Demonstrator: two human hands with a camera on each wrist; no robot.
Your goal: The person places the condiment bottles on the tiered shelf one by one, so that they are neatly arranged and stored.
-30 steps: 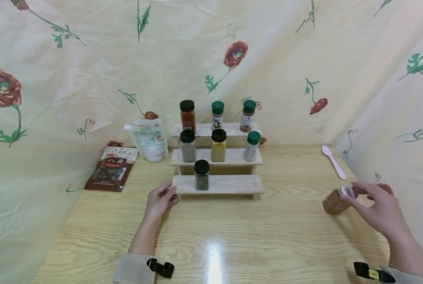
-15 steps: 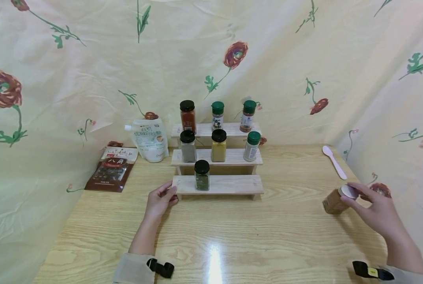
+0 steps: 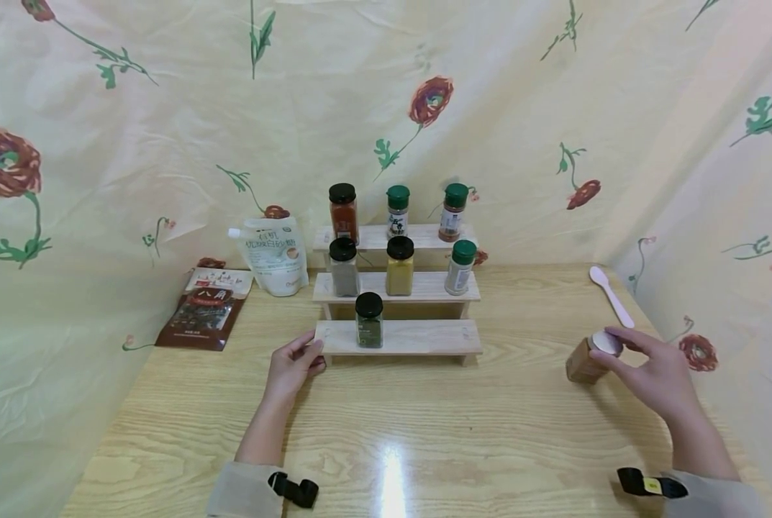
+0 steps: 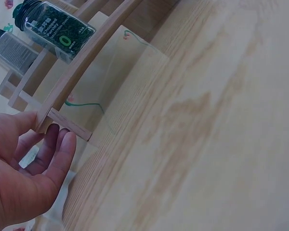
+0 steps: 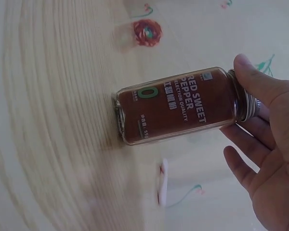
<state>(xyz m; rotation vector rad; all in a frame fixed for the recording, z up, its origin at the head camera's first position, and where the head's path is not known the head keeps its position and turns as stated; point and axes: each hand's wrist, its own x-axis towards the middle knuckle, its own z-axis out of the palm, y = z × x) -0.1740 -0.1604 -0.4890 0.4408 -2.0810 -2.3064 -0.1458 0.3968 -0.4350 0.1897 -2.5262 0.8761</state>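
Observation:
My right hand [image 3: 651,374] pinches the metallic lid of a square glass spice jar [image 5: 178,108], labelled red sweet pepper and filled with reddish-brown powder. The jar is slightly tilted, its base close over the table at the right. At the left end of a three-step wooden spice rack [image 3: 431,337], my left hand [image 3: 293,367] grips the corner of the lowest board, with fingertips curled under it in the left wrist view. A black-lidded jar of chopped parsley [image 3: 369,322] stands on that lowest step. Several jars with black or green lids fill the two upper steps.
Left of the rack stand a white spouted pouch [image 3: 272,255] and, lying flat, a brown packet [image 3: 204,309]. A pale plastic spoon [image 3: 611,296] lies at the back right of the wooden table [image 3: 476,424]. Flowered cloth [image 3: 521,108] hangs behind and at both sides.
My right hand has carried the red sweet pepper jar leftward and slightly back, toward the rack. The left hand keeps its hold on the rack, which has not moved.

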